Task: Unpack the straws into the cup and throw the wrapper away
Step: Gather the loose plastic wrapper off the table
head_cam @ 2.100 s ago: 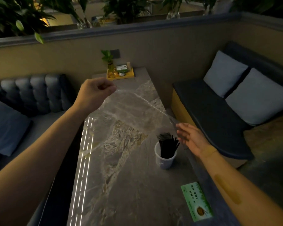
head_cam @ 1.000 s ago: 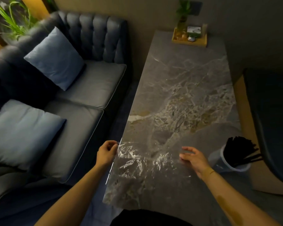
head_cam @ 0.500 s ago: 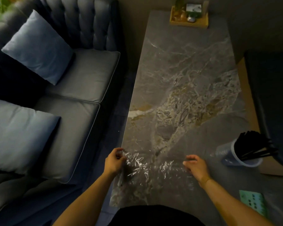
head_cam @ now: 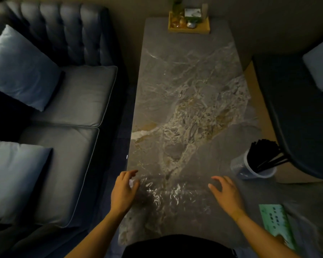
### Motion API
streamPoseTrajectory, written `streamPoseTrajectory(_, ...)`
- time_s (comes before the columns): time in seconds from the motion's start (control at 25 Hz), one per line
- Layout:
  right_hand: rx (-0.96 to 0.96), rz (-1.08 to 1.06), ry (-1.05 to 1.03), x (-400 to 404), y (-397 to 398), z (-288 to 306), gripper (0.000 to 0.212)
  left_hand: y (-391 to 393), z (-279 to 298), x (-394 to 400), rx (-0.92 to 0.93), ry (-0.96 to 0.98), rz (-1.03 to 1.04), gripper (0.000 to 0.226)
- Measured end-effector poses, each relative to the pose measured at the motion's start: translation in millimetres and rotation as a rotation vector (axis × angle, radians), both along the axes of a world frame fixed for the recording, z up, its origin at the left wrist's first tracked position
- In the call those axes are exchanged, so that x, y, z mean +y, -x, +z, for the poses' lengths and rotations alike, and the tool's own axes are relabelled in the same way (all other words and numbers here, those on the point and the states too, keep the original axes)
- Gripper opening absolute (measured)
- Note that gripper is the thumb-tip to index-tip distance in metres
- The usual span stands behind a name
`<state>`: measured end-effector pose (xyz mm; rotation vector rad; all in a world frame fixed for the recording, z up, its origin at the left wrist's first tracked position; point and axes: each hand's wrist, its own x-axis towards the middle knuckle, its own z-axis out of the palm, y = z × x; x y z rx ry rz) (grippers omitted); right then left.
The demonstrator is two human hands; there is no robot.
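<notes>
A crinkled clear plastic wrapper (head_cam: pixel 168 194) lies flat on the marble table (head_cam: pixel 185 81) near its front edge, between my hands. My left hand (head_cam: pixel 124 190) sits at the wrapper's left end with thumb and curled fingers pinching that edge. My right hand (head_cam: pixel 226 194) is at the right end, fingers spread, fingertips at the plastic. A translucent cup (head_cam: pixel 241 167) stands at the table's right edge, beyond my right hand. It holds a bundle of black straws (head_cam: pixel 265 153) leaning right.
A green printed card (head_cam: pixel 274 222) lies at the front right of the table. A wooden tray (head_cam: pixel 189 28) with a small plant stands at the far end. A grey sofa (head_cam: pixel 73 101) with cushions is on the left, a dark bench (head_cam: pixel 296 108) on the right.
The wrapper was held stretched in the air over the cup; now it lies on the table in front of me. My right hand's fingers have spread apart.
</notes>
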<state>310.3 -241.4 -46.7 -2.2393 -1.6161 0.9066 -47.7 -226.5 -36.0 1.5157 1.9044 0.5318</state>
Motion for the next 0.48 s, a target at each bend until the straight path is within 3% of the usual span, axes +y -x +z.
streamPoseTrajectory(0.28,-0.247,0.237,-0.138,-41,-78,30,0.021,-89,23,15,0.17,-0.009,-0.556,0.033)
streamPoseTrajectory(0.48,-0.22,0.207,-0.142,-62,-150,47,0.028,-167,35,21,0.218,-0.056,-0.685,0.038)
